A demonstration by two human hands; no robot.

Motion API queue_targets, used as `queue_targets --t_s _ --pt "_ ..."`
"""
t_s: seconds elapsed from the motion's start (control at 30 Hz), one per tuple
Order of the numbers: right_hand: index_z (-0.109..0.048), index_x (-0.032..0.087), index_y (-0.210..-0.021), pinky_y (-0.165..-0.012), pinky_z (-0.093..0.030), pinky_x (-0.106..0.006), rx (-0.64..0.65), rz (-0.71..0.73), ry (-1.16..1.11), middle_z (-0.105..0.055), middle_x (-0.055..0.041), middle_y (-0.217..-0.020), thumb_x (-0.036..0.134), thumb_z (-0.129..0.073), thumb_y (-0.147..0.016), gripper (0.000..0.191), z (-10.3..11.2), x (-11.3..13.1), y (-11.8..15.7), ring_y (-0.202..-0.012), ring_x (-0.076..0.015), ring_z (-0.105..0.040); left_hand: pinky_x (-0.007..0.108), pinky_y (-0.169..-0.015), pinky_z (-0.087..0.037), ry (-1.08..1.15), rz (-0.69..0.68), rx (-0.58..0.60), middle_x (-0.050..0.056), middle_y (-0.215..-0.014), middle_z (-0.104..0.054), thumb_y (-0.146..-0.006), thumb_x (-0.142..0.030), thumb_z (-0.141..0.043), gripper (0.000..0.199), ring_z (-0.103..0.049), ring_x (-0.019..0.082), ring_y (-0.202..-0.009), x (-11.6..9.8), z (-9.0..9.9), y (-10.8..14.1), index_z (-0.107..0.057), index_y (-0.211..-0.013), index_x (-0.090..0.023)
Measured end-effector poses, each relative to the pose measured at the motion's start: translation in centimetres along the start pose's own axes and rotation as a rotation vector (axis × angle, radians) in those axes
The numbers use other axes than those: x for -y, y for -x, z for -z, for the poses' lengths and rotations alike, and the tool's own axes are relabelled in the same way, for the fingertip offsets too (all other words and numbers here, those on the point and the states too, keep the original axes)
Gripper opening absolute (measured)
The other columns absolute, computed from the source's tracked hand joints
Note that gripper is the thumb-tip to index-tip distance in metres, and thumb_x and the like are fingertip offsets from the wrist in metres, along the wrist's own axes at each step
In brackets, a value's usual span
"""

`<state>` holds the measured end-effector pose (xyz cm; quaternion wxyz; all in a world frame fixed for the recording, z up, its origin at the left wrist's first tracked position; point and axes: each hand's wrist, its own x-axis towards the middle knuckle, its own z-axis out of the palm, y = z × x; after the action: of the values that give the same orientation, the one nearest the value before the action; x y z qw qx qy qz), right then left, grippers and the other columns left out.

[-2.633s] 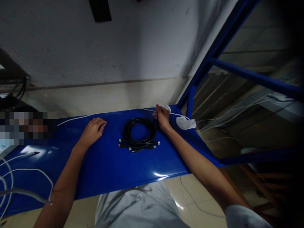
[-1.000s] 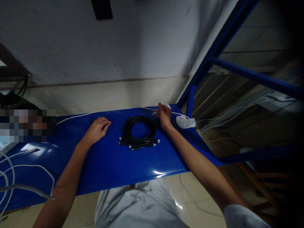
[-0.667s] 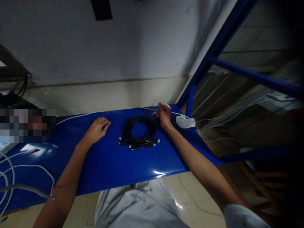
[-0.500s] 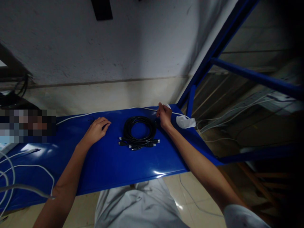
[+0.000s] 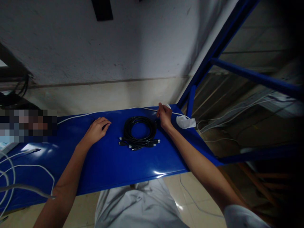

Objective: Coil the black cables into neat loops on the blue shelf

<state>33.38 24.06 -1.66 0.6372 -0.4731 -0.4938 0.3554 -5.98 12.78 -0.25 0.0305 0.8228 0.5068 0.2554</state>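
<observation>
A coil of black cable (image 5: 126,130) lies on the blue table (image 5: 114,167), with several plug ends along its near side. To the left of the coil, my left hand (image 5: 98,128) rests on the table, its fingers loosely curved, thumb apart, and nothing in it. My right hand (image 5: 164,114) is closed just right of the coil, near the table's back edge; whether its curled fingers hold something is hidden. Something white shows just behind it. A crumpled white piece (image 5: 185,122) lies to the right of that hand.
A white cable (image 5: 76,117) runs along the back of the table by the wall. White and grey cables (image 5: 30,165) loop at the left. Blue frame bars (image 5: 249,77) stand at the right, with more cables beyond them.
</observation>
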Motion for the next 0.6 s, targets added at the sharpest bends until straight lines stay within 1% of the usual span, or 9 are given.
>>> queue_targets --t_s 0.27,0.47,0.6 --pt "-0.052 0.025 -0.063 -0.047 -0.037 -0.028 -0.006 0.006 0.011 -0.047 0.0049 -0.052 0.078 -0.066 -0.095 0.064 0.0 0.21 0.1 -0.046 -0.0121 -0.044 0.052 -0.112 -0.05 0.009 0.002 -0.002 0.011 -0.113 -0.077 -0.109 -0.032 -0.05 0.028 -0.071 0.029 -0.11 -0.14 0.05 -0.02 -0.076 -0.109 -0.023" --pt "-0.05 0.025 -0.064 -0.046 -0.037 -0.028 -0.004 -0.008 0.016 -0.046 0.0054 -0.052 0.079 -0.065 -0.095 0.064 -0.04 -0.02 0.01 -0.045 -0.0118 -0.043 0.053 -0.113 -0.05 0.004 0.013 0.005 0.011 -0.114 -0.077 -0.109 -0.031 -0.049 0.028 -0.071 0.029 -0.111 -0.19 0.11 -0.02 -0.076 -0.11 -0.023" --pt "-0.05 0.025 -0.064 -0.046 -0.036 -0.028 -0.006 -0.01 0.006 -0.046 0.0053 -0.052 0.077 -0.066 -0.095 0.063 0.03 -0.07 -0.08 -0.046 -0.0119 -0.044 0.052 -0.11 -0.051 0.004 0.001 0.006 0.011 -0.114 -0.077 -0.109 -0.031 -0.049 0.029 -0.071 0.029 -0.111 -0.21 0.14 0.01 -0.076 -0.111 -0.022"
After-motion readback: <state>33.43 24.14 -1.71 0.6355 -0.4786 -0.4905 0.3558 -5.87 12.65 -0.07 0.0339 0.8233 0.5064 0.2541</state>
